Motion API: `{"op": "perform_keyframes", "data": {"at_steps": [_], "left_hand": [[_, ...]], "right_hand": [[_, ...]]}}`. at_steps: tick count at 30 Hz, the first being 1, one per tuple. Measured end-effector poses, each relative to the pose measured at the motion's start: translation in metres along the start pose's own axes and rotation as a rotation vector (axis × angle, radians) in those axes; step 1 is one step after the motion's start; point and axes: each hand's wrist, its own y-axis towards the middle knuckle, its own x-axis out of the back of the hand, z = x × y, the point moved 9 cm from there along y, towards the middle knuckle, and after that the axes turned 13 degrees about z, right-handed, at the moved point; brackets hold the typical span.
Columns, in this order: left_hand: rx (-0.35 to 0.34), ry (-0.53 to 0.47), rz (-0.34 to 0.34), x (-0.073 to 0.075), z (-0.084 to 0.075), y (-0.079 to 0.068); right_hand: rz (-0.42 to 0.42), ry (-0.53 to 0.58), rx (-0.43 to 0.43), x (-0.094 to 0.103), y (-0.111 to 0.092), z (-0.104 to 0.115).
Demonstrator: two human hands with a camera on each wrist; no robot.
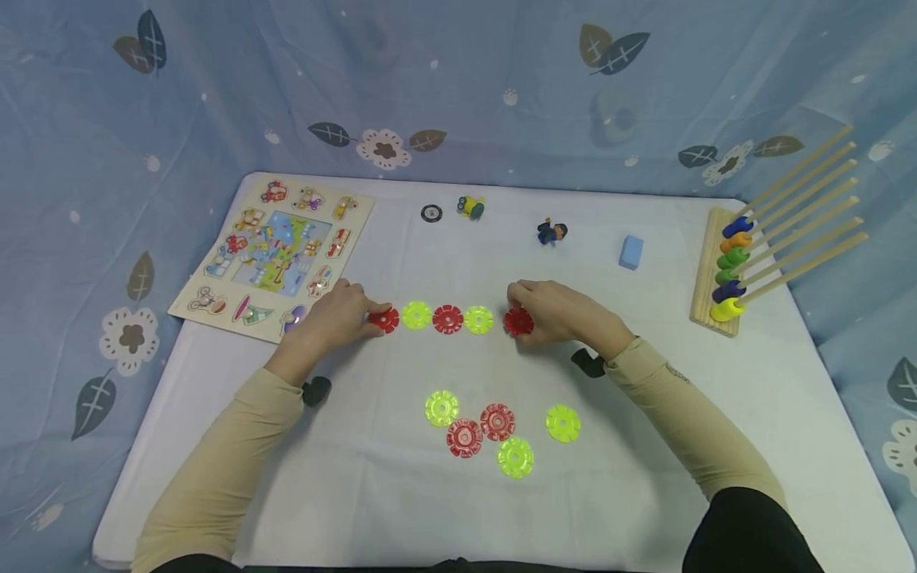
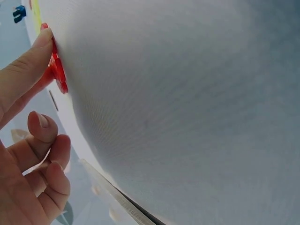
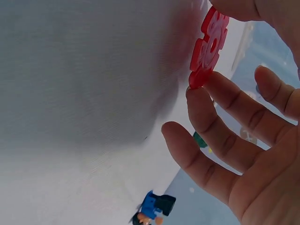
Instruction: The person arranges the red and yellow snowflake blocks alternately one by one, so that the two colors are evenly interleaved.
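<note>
1. We see the left hand (image 1: pixel 337 318) pinching a red, notched plastic disc (image 1: pixel 388 320) between thumb and index finger, its other fingers loosely curled. That disc is the left end of a row on the white-topped desk (image 1: pixel 344 493).
2. Rightward in the row we find a yellow-green notched disc (image 1: pixel 415 315), a red middle disc (image 1: pixel 447 319) and a second yellow-green disc (image 1: pixel 478 320), each just beside the next.
3. We see the right hand (image 1: pixel 552 310) pinching a tilted red plastic disc (image 1: pixel 518 321) at its edges, between thumb and fingertips, a gap to the right of the row; we cannot tell whether this disc touches the desk.
4. Nearer us lie two loose red discs (image 1: pixel 464 438) among three loose yellow-green discs (image 1: pixel 515 458), the rightmost set apart.
5. Left of the row we see a pale wooden picture puzzle board (image 1: pixel 218 280); far right, a wooden rack with coloured beads (image 1: pixel 702 278).
6. Toward the back we see a small dark-clothed toy figure (image 1: pixel 550 232) and a light-blue block (image 1: pixel 631 252).
</note>
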Motion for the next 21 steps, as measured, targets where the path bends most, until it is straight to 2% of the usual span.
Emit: {"op": "perform_keyframes", "data": {"at_steps": [9,21], "left_hand": [[-0.015,0.001,0.002,-0.001,-0.001,0.0],[-0.014,0.014,-0.001,0.0,-0.001,0.0]], "right_hand": [[0.035,-0.019,0.009,0.001,0.018,0.007],[0.092,-0.01,-0.034,-0.002,0.024,0.007]]}}
